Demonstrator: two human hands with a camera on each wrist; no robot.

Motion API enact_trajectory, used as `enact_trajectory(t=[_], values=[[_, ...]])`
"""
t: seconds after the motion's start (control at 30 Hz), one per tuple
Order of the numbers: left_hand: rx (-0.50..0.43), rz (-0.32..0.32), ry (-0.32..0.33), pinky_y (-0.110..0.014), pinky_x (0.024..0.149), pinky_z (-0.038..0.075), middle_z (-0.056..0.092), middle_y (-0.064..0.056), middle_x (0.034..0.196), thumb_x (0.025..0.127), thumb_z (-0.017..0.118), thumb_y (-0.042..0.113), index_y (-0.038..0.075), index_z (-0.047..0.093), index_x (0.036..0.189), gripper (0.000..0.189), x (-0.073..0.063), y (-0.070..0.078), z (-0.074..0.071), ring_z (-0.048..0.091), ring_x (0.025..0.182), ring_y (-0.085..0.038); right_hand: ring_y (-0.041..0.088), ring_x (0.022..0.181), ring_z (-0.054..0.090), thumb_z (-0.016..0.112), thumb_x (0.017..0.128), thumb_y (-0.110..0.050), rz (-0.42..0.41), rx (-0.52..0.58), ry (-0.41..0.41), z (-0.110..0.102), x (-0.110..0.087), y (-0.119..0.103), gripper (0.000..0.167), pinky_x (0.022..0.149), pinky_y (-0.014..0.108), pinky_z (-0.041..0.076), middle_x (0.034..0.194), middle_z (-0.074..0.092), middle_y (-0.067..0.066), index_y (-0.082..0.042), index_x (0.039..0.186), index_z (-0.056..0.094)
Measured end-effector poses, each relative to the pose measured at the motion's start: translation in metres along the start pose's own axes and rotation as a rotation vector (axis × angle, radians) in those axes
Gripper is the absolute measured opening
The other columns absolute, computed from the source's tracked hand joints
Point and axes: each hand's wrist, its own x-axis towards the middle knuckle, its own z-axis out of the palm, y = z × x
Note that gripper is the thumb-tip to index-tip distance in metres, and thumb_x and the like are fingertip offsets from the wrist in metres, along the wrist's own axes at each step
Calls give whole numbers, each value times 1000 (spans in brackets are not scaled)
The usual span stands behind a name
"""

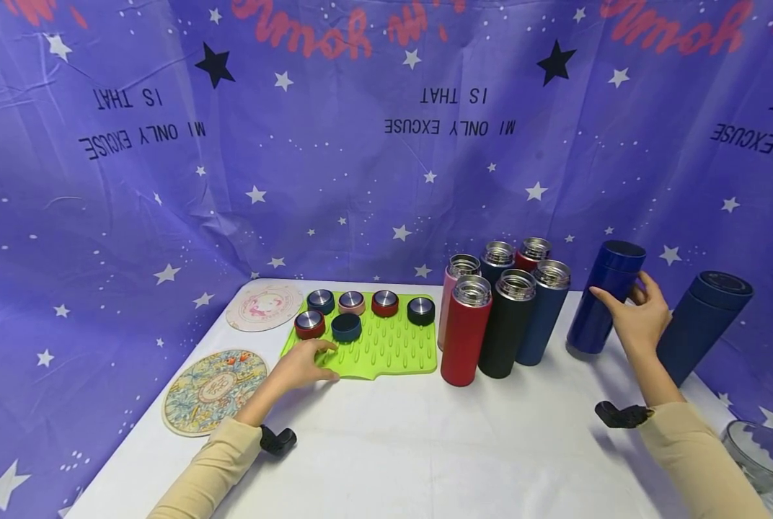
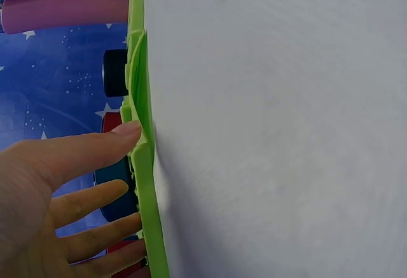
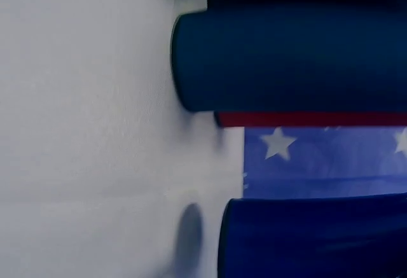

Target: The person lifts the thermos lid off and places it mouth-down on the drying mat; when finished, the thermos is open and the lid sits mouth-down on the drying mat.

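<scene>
My right hand grips a shiny blue thermos bottle high up, thumb in front and fingers round the far side. Its cap is on. In the right wrist view the lower part of this blue bottle shows, while the hand is hidden. My left hand is spread at the front left of a lime green ribbed mat. In the left wrist view its thumb lies at the mat's raised edge, fingers apart. Several bottle lids stand on the mat, a dark blue lid closest to that hand.
Left of the right hand stands a group of uncapped bottles, with a red bottle and a black bottle in front. A capped dark blue bottle and a glass bowl are at right. Two round mats, one patterned, lie at left.
</scene>
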Motion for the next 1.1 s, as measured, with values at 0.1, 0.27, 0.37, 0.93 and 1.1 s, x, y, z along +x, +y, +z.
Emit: enact_trajectory(t=[0.1,0.27,0.37,0.93,1.1], values=[[-4,2,-1,-45,82,49,67,-13,104,68,87,21,1,67,115,55,0,0,0,58,90,-28,13,117,58,88,70,-30,-9,-34,-20,-9,-8,-9,81,106,21,35,132,57,13,-23,141,49],[-20,-6,16,-49,89,48,65,-17,114,70,86,22,0,64,120,58,0,2,0,59,101,-34,15,119,57,88,70,-29,19,-67,-74,-25,-22,-25,85,100,28,45,135,55,11,-25,144,46],[-29,7,39,-51,94,46,63,-17,121,72,85,24,0,63,122,59,0,5,-2,57,111,-37,16,121,55,88,70,-29,44,-81,-109,-35,-32,-36,85,103,32,43,137,54,10,-28,144,45],[-114,144,149,-47,99,45,56,-9,134,79,80,34,8,56,135,66,5,63,-24,52,122,-30,-6,101,58,87,72,-20,-125,-83,-309,-60,-100,-83,82,74,6,47,134,57,14,-23,143,48],[-181,207,176,-46,94,50,52,-11,139,80,80,36,9,52,138,70,4,85,-28,50,125,-29,-10,94,58,87,71,-14,-214,-55,-367,-54,-121,-93,81,73,9,49,126,59,25,-18,142,49]])
